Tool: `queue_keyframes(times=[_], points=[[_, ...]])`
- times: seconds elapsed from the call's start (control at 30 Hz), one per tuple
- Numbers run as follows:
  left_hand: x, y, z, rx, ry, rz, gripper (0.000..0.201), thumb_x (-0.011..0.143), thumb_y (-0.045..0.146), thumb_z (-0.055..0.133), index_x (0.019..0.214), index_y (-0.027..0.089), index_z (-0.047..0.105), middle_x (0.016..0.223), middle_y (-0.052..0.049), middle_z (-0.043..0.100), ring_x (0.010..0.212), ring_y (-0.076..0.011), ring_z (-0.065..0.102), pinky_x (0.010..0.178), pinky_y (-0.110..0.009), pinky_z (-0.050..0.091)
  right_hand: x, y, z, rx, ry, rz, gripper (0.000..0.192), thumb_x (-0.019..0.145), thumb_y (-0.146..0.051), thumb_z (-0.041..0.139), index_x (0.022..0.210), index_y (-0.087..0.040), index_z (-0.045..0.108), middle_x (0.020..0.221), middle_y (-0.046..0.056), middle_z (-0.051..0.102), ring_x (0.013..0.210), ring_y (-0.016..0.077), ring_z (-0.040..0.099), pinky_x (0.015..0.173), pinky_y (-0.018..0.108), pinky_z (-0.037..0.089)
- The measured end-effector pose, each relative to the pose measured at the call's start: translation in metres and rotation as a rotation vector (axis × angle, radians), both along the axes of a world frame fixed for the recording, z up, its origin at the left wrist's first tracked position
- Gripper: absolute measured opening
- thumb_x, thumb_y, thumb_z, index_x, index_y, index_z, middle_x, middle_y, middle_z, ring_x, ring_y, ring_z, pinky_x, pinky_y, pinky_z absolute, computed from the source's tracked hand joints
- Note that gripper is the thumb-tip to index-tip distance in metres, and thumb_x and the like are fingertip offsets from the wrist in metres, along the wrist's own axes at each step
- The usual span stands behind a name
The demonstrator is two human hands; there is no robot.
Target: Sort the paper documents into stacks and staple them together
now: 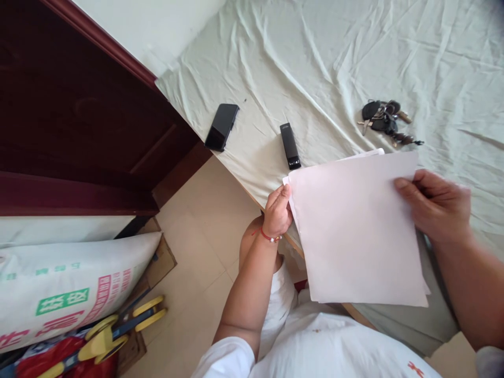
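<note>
A small stack of white paper sheets is held up over the near edge of the cloth-covered surface, its top sheet blank. My left hand grips the stack's left edge, thumb on top and fingers beneath; a red cord bracelet circles that wrist. On the opposite side, my right hand pinches the upper right edge of the paper with its thumb on the front. Just beyond the stack lies a slim black device with a small lit display at its near end.
A black smartphone rests near the left edge of the wrinkled pale green cloth. A bunch of keys lies beyond the paper. On the floor at left are a large printed white sack and a yellow-and-blue wheeled object, beside a dark red door.
</note>
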State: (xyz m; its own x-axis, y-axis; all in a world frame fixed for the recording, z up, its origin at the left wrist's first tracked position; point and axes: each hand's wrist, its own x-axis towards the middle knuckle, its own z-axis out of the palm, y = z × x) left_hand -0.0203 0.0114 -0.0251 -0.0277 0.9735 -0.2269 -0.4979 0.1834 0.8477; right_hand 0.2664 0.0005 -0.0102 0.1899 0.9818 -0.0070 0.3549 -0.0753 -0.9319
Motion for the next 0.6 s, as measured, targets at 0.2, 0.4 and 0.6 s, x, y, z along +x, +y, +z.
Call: queue_keyframes(times=[0.2, 0.4, 0.6], points=[[-0.0015, -0.0015, -0.0051, -0.032, 0.035, 0.039, 0.037, 0.079, 0.053, 0.081, 0.096, 0.02, 0.079, 0.109, -0.008, 0.08, 0.128, -0.0336, 0.064, 0.107, -0.043, 0.053, -0.0063, -0.0027, 0.0057, 0.024, -0.008, -0.021, 0.025, 0.086, -0.045, 0.077, 0.082, -0.021, 0.071, 0.06, -0.003, 0.051, 0.052, 0.0078, 0.038, 0.043, 0.023, 0.025], [-0.001, -0.0027, -0.0036, -0.049, 0.028, 0.018, 0.038, 0.079, 0.053, 0.081, 0.097, 0.02, 0.079, 0.108, -0.008, 0.08, 0.128, -0.0336, 0.064, 0.106, -0.044, 0.054, 0.0001, -0.0046, 0.0018, 0.022, -0.08, 0.05, 0.025, 0.09, -0.046, 0.072, 0.083, -0.022, 0.07, 0.062, -0.003, 0.049, 0.057, 0.0101, 0.039, 0.051, 0.026, 0.032], [-0.0013, -0.0033, -0.0024, -0.026, 0.029, -0.015, 0.037, 0.081, 0.054, 0.079, 0.097, 0.02, 0.079, 0.108, -0.008, 0.08, 0.126, -0.0337, 0.066, 0.104, -0.043, 0.056, -0.0008, -0.004, 0.0004, 0.042, -0.081, 0.05, 0.023, 0.091, -0.044, 0.072, 0.083, -0.023, 0.069, 0.063, -0.003, 0.049, 0.058, 0.0104, 0.039, 0.053, 0.027, 0.033]])
